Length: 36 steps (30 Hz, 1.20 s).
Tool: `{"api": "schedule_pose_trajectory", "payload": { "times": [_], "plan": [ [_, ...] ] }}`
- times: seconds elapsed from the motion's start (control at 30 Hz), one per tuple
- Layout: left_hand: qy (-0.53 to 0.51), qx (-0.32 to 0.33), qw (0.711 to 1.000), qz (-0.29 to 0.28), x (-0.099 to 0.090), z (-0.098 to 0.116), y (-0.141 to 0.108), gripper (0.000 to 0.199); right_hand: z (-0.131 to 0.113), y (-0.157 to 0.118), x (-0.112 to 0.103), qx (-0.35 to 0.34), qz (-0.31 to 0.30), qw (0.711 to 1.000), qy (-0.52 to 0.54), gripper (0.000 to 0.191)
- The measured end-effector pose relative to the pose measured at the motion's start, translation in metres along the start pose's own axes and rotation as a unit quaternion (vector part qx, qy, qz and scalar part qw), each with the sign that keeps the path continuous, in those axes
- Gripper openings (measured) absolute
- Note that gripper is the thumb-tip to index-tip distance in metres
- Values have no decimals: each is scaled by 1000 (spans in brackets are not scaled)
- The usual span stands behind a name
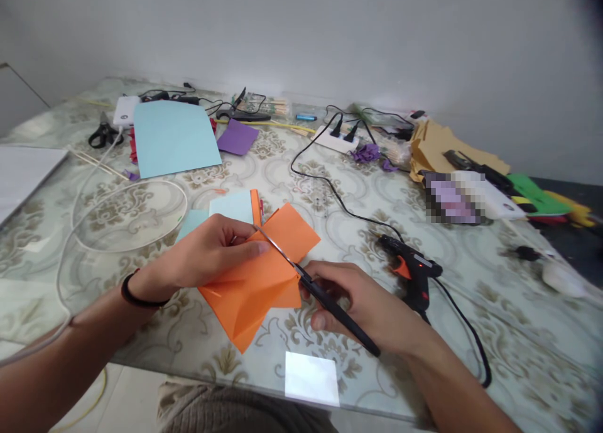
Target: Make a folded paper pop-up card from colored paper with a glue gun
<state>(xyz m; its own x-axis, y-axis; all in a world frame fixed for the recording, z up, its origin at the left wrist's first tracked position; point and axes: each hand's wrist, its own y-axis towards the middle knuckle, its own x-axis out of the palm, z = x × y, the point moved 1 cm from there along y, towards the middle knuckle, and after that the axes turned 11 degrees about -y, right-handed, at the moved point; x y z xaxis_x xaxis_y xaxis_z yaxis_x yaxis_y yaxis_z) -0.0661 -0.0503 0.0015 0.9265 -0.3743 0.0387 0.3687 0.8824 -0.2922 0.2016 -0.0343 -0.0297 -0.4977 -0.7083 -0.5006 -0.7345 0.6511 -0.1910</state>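
Observation:
Near the table's front, my left hand [219,251] pinches a folded sheet of orange paper [249,288] between thumb and fingers. My right hand [358,301] grips black-handled scissors [336,310], seen edge-on. Their thin metal blades lie across the orange paper, close to my left thumb, and part of the sheet spreads out beyond them. Behind my left hand are pale blue paper pieces [230,205] and a narrow orange strip [255,207], partly hidden by the fingers.
A black glue gun [414,269] with an orange trigger lies right of my right hand, its cord trailing. A power strip [335,139], a light blue sheet [176,137], purple paper [238,137] and brown paper [447,147] lie farther back. A white cable [70,244] loops at left.

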Motion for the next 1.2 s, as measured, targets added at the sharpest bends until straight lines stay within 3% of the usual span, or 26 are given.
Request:
{"api": "schedule_pose_trajectory", "payload": {
  "times": [0.23,0.33,0.43,0.5,0.63,0.73,0.83,0.93,1.03,1.1,1.2],
  "plan": [
    [-14,0,1000,-9,-1,-3,2,36,0,0,1,40,2,999,-2,46],
    [-6,9,1000,-6,-2,-6,3,43,-2,0,0,56,14,998,33,42],
    [3,22,1000,9,-2,-8,4,50,2,2,-6,77,74,994,22,38],
    [5,32,999,21,-3,-8,5,49,10,6,-11,95,143,984,-48,33],
    [26,85,994,62,-4,-8,8,47,32,16,-20,128,253,935,-211,33],
    [53,114,986,106,-3,-8,9,45,41,24,-22,102,277,917,-266,35],
    [88,149,968,181,0,-9,7,43,31,27,-22,42,310,905,-290,28],
    [119,194,944,238,5,-10,2,39,3,26,-16,0,305,923,-237,24],
    [149,214,926,273,11,-10,-3,34,-26,31,1,-24,178,982,-54,26],
    [167,216,922,274,15,-12,-5,31,-38,38,13,-33,152,986,68,41],
    [164,204,939,222,19,-16,-5,28,-38,48,24,-26,190,970,152,50]
  ]
}}
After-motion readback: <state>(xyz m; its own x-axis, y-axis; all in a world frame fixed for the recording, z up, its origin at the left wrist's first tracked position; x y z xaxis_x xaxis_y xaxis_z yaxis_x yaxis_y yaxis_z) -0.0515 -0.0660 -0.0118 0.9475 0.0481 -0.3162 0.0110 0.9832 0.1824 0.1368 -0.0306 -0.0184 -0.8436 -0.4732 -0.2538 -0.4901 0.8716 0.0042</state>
